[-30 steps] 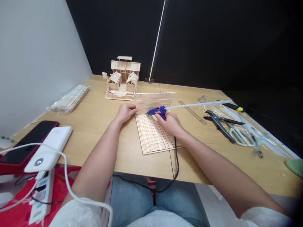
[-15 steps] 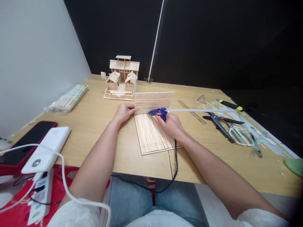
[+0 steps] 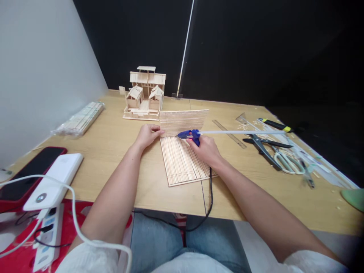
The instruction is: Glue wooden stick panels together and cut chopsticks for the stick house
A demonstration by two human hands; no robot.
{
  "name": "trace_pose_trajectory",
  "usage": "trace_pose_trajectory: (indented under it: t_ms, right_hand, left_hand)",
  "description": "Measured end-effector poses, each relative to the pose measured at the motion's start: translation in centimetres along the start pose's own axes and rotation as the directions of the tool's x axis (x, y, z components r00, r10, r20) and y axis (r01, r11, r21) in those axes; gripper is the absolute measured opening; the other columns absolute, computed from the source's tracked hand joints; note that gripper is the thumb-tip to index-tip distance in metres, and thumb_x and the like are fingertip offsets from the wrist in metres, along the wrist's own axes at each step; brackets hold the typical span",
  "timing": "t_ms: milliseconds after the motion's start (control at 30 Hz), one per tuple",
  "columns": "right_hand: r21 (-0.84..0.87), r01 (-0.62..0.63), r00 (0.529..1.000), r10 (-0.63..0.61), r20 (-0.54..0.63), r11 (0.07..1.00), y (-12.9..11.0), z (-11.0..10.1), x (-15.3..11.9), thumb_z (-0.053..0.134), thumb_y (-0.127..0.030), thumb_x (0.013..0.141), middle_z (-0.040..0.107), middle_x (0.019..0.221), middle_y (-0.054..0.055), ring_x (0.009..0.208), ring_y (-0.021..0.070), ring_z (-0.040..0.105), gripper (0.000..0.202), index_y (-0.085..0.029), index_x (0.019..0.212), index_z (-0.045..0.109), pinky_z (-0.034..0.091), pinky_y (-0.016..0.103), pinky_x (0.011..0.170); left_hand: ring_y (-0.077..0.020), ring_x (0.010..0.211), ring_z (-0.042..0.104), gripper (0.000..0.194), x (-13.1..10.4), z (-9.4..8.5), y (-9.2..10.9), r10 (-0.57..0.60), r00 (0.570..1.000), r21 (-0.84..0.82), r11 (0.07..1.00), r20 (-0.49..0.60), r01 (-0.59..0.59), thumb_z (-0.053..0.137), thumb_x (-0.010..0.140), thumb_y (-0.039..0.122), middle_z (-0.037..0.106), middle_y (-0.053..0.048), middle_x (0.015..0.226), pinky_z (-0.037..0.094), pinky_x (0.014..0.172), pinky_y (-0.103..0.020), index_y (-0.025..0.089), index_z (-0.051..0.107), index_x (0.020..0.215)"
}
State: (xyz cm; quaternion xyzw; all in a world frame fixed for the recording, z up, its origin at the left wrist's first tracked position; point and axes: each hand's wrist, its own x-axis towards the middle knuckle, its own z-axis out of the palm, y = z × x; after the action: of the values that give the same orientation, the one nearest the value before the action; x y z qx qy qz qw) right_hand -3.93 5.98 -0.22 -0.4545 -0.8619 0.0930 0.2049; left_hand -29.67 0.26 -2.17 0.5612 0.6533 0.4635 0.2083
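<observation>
My right hand (image 3: 207, 149) is wrapped round a blue hot glue gun (image 3: 188, 134), with a long white glue stick (image 3: 241, 132) sticking out of its back. The gun's nozzle is at the seam between two panels of thin wooden sticks. One stick panel (image 3: 179, 163) lies flat on the table; the other stick panel (image 3: 183, 120) stands upright along its far edge. My left hand (image 3: 148, 135) pinches the upright panel's lower left corner between thumb and fingers. The gun's black cord (image 3: 211, 193) hangs over the table's front edge.
A wooden stick model house (image 3: 146, 94) stands at the back. Bagged sticks (image 3: 81, 118), a phone (image 3: 31, 172) and a white power bank (image 3: 54, 182) lie left. Right are a ruler (image 3: 229, 133), pliers-like cutters (image 3: 263, 149), scissors (image 3: 287, 163) and a utility knife (image 3: 275, 124).
Both hands, the glue gun and the panels keep nearly the same places. The whole view has shifted very slightly.
</observation>
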Motion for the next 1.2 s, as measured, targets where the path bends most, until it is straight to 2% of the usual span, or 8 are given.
trace_pose_trajectory:
  t_ms: [400,600,833,1033,1200]
  right_hand:
    - [0.002,-0.027,0.999,0.027,0.032,1.0,0.29,-0.14,0.14,0.049,-0.051,0.093,0.075,0.092,0.015,0.091,0.0291,0.07,0.046,-0.013,0.097,0.074,0.048,0.032,0.075]
    - [-0.043,-0.048,0.998,0.049,0.03,0.998,0.28,-0.12,0.14,0.049,-0.055,0.092,0.075,0.089,0.015,0.087,0.0292,0.07,0.048,-0.013,0.094,0.073,0.048,0.031,0.07]
    - [-0.071,-0.027,1.0,0.028,0.005,0.997,0.81,-0.42,0.04,0.05,-0.054,0.092,0.074,0.088,0.016,0.086,0.0297,0.07,0.048,-0.012,0.097,0.072,0.047,0.033,0.072]
    - [0.009,-0.014,1.0,0.014,0.004,1.0,0.21,-0.03,0.14,0.05,-0.052,0.092,0.075,0.092,0.015,0.089,0.0279,0.069,0.045,-0.014,0.099,0.073,0.048,0.032,0.074]
    - [0.031,-0.044,0.999,0.043,0.031,0.999,0.35,-0.01,0.53,0.05,-0.054,0.09,0.075,0.087,0.015,0.087,0.0294,0.07,0.047,-0.013,0.091,0.074,0.046,0.031,0.07]
  left_hand:
    - [-0.0215,0.076,0.066,0.026,0.05,-0.01,-0.22,0.008,1.0,0.009,1.0,-0.013,-0.008,0.072,0.072,0.039,0.076,-0.006,0.081,0.048,0.072,-0.029,0.014,0.075,0.078]
    - [-0.0222,0.076,0.066,0.027,0.05,0.01,-0.3,0.013,1.0,0.008,1.0,-0.018,-0.013,0.071,0.072,0.039,0.076,-0.006,0.081,0.048,0.072,-0.03,0.014,0.075,0.079]
    - [-0.0211,0.074,0.065,0.025,-0.04,-0.08,0.06,0.016,1.0,0.019,1.0,-0.007,-0.016,0.069,0.072,0.039,0.075,-0.005,0.078,0.047,0.068,-0.029,0.015,0.075,0.076]
    - [-0.0211,0.074,0.065,0.025,0.0,-0.03,-0.06,0.024,1.0,0.016,1.0,-0.012,-0.024,0.069,0.072,0.039,0.075,-0.005,0.077,0.048,0.072,-0.03,0.015,0.074,0.074]
    - [-0.0218,0.077,0.066,0.025,0.09,0.03,-0.25,0.033,0.999,0.006,0.999,-0.011,-0.033,0.069,0.072,0.039,0.076,-0.006,0.081,0.048,0.072,-0.03,0.015,0.075,0.078]
